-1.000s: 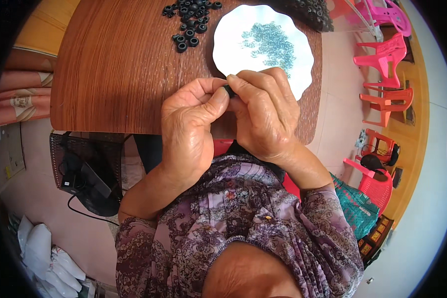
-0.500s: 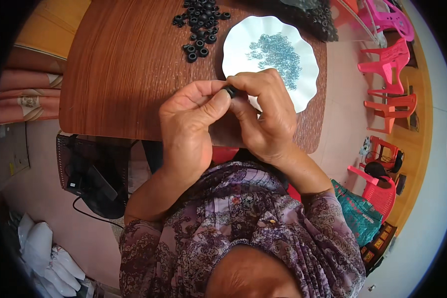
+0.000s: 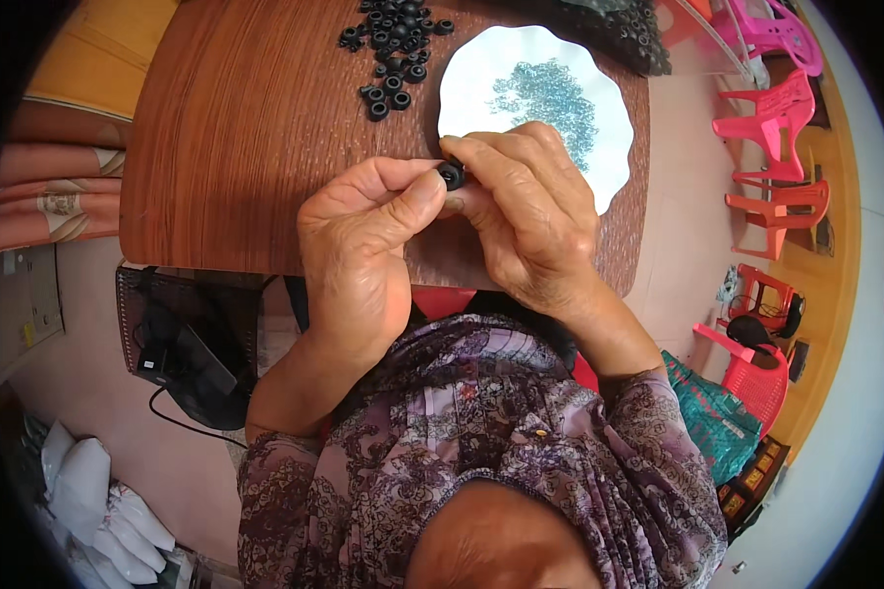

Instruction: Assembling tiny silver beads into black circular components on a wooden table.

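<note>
A small round black part with a hole in its middle (image 3: 451, 175) is held between both hands over the near part of the table. My left hand (image 3: 363, 226) pinches it from the left between thumb and forefinger. From the right, the thumb and fingertips of my right hand (image 3: 538, 211) close on its other side. Just beyond the right hand lies a white plate with a scalloped rim (image 3: 469, 83), partly covered by that hand. On it is a spread of tiny bluish, shiny pieces (image 3: 550, 103), too small to name. Similar black parts (image 3: 395, 49) lie in a loose pile farther left.
The brown wooden table (image 3: 236, 128) has its near edge close to my body. A clear bag of black parts (image 3: 629, 34) stands at the far right. Pink and red plastic chairs (image 3: 776, 113) line the right wall. A black mesh basket (image 3: 187, 334) is below the table at left.
The black part has turned so its round, holed face shows more. My right fingers have shifted around it, and my left hand has moved slightly left. The whole view has shifted a little.
</note>
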The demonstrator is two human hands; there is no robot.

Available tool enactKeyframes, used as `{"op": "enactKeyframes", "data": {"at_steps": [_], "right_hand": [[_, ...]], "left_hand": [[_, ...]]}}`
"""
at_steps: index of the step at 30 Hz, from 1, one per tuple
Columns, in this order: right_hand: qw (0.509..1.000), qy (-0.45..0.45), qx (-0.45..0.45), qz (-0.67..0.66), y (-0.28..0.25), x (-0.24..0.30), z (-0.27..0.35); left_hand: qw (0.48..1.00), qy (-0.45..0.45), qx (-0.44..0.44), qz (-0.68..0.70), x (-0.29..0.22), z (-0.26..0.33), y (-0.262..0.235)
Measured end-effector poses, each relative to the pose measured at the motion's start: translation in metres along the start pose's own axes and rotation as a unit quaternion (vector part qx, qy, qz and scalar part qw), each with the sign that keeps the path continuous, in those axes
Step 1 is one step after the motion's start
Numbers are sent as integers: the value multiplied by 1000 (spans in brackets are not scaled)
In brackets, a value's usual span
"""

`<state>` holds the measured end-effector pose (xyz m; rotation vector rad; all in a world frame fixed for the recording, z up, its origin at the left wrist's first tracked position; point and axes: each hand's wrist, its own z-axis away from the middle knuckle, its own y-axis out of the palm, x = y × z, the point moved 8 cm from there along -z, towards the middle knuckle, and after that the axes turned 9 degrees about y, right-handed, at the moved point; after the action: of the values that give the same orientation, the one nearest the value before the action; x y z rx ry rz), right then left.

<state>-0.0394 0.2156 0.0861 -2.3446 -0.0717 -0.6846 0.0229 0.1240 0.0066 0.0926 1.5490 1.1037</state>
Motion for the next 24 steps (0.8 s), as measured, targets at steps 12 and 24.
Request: {"op": "enactKeyframes", "data": {"at_steps": [12,24], "right_hand": [[998,17,-17,-57,2,-11,5],[1000,11,-13,2,-2,1,-14]], "left_hand": [[998,56,-7,-36,-3,1,5],[997,1,10,-72,-8,-14,11]]}}
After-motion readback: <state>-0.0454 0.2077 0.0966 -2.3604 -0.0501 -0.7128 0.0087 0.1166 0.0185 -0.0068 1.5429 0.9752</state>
